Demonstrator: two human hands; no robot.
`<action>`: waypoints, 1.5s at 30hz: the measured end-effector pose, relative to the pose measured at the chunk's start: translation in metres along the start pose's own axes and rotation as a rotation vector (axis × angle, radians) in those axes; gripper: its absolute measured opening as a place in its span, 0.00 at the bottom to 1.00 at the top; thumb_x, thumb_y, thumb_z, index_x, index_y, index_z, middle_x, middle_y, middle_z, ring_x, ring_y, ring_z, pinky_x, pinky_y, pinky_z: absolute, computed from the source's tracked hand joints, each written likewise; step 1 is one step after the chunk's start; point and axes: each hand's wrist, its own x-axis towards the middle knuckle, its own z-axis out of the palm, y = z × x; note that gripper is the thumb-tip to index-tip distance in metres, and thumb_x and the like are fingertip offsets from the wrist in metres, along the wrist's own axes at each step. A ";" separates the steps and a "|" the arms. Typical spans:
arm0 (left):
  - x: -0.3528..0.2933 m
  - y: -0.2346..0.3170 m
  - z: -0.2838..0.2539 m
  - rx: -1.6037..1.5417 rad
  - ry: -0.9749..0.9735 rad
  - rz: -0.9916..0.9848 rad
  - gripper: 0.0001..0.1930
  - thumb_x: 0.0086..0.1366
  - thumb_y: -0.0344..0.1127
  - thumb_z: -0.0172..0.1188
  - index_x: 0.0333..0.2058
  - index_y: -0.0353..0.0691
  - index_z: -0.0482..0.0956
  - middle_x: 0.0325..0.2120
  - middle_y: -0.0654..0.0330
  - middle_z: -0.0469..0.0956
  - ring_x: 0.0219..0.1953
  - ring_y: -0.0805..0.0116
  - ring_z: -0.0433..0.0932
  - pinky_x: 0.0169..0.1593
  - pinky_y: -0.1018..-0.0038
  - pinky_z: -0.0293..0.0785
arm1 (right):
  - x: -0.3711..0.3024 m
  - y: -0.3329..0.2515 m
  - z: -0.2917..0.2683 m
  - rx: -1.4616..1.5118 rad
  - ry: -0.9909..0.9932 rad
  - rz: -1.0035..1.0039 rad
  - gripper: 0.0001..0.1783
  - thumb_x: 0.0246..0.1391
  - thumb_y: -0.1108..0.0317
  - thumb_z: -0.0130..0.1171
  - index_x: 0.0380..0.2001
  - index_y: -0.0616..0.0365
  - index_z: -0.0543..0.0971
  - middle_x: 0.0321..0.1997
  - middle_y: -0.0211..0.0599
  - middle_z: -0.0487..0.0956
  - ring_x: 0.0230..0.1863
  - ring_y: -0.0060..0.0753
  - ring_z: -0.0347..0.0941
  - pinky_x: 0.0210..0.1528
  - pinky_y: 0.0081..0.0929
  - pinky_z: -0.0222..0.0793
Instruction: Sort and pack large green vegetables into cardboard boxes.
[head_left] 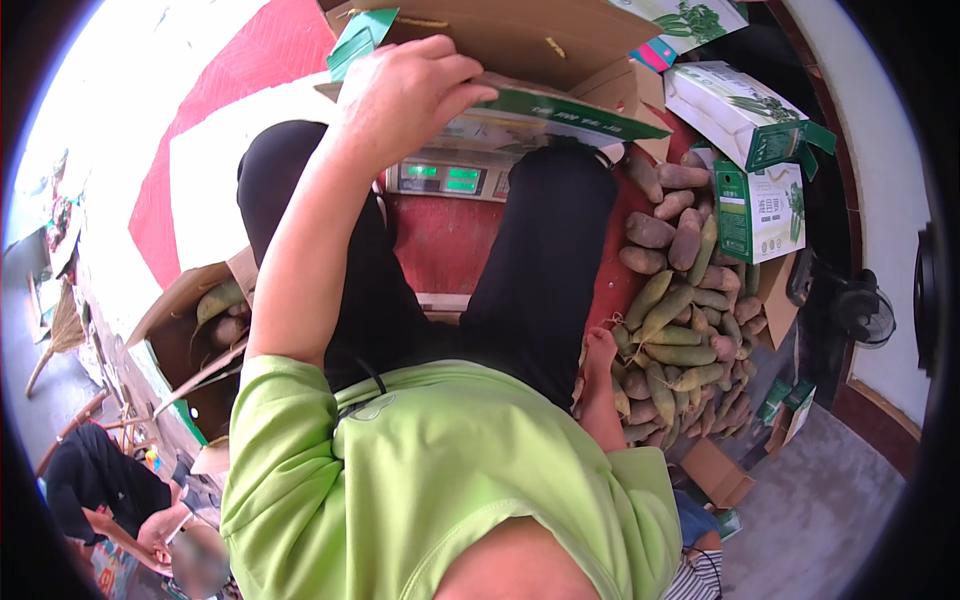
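My left hand [410,95] reaches up over my knee and is closed on the near edge of an open cardboard box [530,110] with green and white printing. The box rests above a digital scale [450,180] with a lit green display. My right hand [599,350] is low beside my right thigh, at the near left side of a heap of root vegetables. Its fingers are mostly turned from view. The heap holds long green radishes [668,312] and dull red, mud-coated roots [652,232].
White-and-green cartons [762,212] stand behind the heap at right. A small fan [863,312] is by the wall. At left, another open box [165,345] holds a few roots. A broom [58,325] and a seated person [110,480] are farther left.
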 end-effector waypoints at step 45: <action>-0.007 -0.007 -0.036 -0.119 -0.160 -0.030 0.07 0.53 0.36 0.66 0.30 0.41 0.82 0.24 0.61 0.79 0.26 0.61 0.78 0.31 0.68 0.74 | -0.067 -0.567 0.116 -0.007 -0.549 -1.072 0.07 0.55 0.74 0.55 0.36 0.59 0.80 0.34 0.24 0.78 0.36 0.15 0.69 0.40 0.18 0.66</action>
